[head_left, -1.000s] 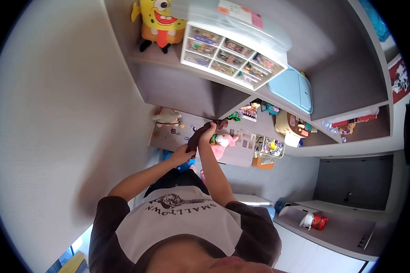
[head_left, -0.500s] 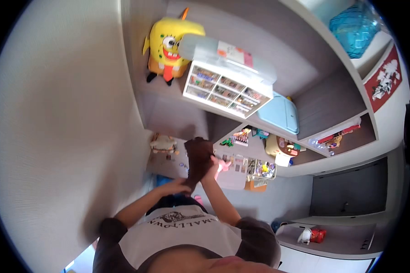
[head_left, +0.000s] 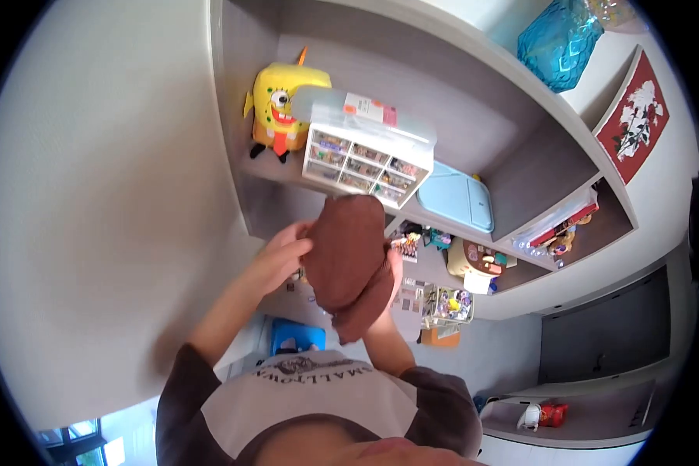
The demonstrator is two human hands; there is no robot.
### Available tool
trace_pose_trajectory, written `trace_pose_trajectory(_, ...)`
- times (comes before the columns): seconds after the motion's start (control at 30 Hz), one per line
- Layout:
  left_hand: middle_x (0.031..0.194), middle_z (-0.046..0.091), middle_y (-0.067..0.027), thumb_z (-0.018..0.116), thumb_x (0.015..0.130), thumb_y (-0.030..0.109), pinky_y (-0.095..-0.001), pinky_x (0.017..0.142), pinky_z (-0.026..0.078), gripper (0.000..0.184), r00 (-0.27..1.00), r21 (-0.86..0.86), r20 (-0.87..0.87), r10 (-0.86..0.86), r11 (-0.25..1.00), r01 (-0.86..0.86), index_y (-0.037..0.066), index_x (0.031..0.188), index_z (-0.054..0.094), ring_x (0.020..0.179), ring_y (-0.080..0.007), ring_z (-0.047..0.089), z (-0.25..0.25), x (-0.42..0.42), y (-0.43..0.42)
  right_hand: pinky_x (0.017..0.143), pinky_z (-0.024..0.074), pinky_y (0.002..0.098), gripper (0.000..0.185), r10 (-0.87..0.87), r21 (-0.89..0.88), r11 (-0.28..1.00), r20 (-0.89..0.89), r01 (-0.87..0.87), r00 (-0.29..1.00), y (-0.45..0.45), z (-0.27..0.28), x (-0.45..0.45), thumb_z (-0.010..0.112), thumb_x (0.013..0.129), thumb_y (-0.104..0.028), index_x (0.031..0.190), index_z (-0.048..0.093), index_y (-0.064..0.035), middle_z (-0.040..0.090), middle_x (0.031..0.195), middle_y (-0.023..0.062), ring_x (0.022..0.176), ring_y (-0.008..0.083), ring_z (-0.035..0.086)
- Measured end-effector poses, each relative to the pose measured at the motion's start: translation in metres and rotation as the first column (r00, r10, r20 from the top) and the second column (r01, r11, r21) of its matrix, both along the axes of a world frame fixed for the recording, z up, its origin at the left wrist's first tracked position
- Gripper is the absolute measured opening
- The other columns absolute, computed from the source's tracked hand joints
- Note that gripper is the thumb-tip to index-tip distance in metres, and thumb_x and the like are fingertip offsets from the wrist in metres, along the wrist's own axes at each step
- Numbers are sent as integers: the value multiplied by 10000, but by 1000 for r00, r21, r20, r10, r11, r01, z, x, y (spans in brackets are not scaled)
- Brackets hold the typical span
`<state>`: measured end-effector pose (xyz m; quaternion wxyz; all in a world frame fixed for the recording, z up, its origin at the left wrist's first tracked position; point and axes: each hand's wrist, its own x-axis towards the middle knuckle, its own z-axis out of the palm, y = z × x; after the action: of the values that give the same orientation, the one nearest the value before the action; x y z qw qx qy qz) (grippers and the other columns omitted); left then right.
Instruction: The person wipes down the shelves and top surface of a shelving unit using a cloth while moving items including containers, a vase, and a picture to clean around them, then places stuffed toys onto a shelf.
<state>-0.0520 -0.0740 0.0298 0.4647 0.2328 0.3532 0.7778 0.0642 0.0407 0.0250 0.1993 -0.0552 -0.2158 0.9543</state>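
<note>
A soft brown piece (head_left: 346, 248) that looks like cloth is held up in front of the shelf. It has a rounded outline and a folded flap at its lower right; its exact kind cannot be made out. My left hand (head_left: 285, 255) grips its left edge, fingertips pressed against it. On the opposite side, my right hand (head_left: 394, 273) holds it from behind, with most of its fingers hidden by the brown piece.
A yellow plush toy (head_left: 278, 109), a white small-drawer cabinet (head_left: 365, 159) and a light blue box (head_left: 457, 196) stand on the shelf. Below are a wire basket (head_left: 452, 307) and a blue stool (head_left: 299, 335). A wall (head_left: 109, 194) rises at the left.
The brown piece has gone from narrow and bunched to broad and spread, and is higher. My left hand has moved up from its lower end to its left edge.
</note>
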Motion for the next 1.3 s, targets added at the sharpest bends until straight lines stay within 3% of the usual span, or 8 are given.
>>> trace_pose_trajectory(0.27,1011,506,-37,570,783,87,-272,832,388,283,958,44,-151,245,969,-241,50,1031,438,954,-109,479,45,5,11,925,335,435,630,181,22,981,-460,-192,869,29,4,-11,414,755,-472,1201,385,-28,430,1197,171,1079,330,425)
trace_pose_trajectory(0.37,1011,498,-31,532,807,78,-264,829,385,254,923,81,-310,228,974,-213,69,1034,419,967,-94,462,61,7,15,937,323,404,593,52,-133,986,-335,-102,941,29,-2,-8,478,754,-430,1197,396,-45,413,1217,146,1110,293,402)
trace_pose_trajectory(0.4,1012,496,-30,526,810,82,-264,831,383,247,908,84,-359,216,976,-199,75,1030,415,974,-90,456,65,7,17,907,352,389,580,-31,377,923,-115,72,993,29,-6,-9,514,739,-380,1201,391,-51,437,1184,139,1072,280,433)
trace_pose_trajectory(0.43,1000,497,-26,525,812,79,-257,824,383,245,896,73,-398,198,980,-184,75,1029,413,963,-83,456,68,6,20,878,381,373,576,-220,803,586,33,105,975,30,-14,-13,549,725,-330,1205,386,-57,461,1152,133,1035,267,464)
trace_pose_trajectory(0.5,977,500,-18,524,814,73,-245,810,383,241,868,44,-469,160,987,-158,74,1027,409,943,-69,455,73,7,25,827,411,302,521,-476,967,-233,-25,-99,879,23,-22,-35,630,678,-152,1157,439,-78,465,1134,99,1028,188,464)
trace_pose_trajectory(0.57,946,503,-9,528,810,61,-232,792,383,240,847,-24,-529,60,996,-85,73,1019,410,910,-61,459,85,4,30,826,406,285,516,-387,935,-355,-151,4,910,20,-9,-35,633,670,-149,1146,447,-78,459,1140,97,1039,183,454)
trace_pose_trajectory(0.93,940,517,-27,535,808,76,-232,771,391,244,736,-72,-675,-42,997,-8,56,1027,429,888,-71,474,134,-17,40,859,376,282,617,-492,990,-142,-79,9,867,26,89,-42,657,608,-96,1174,413,-68,440,1158,93,1056,194,436)
trace_pose_trajectory(1.3,912,585,-52,478,808,28,-225,702,414,192,460,260,-785,416,894,-364,22,994,529,849,-115,542,197,-59,21,892,346,279,722,-662,997,-21,41,-74,749,36,209,-47,680,545,-43,1201,379,-59,422,1177,88,1073,204,419)
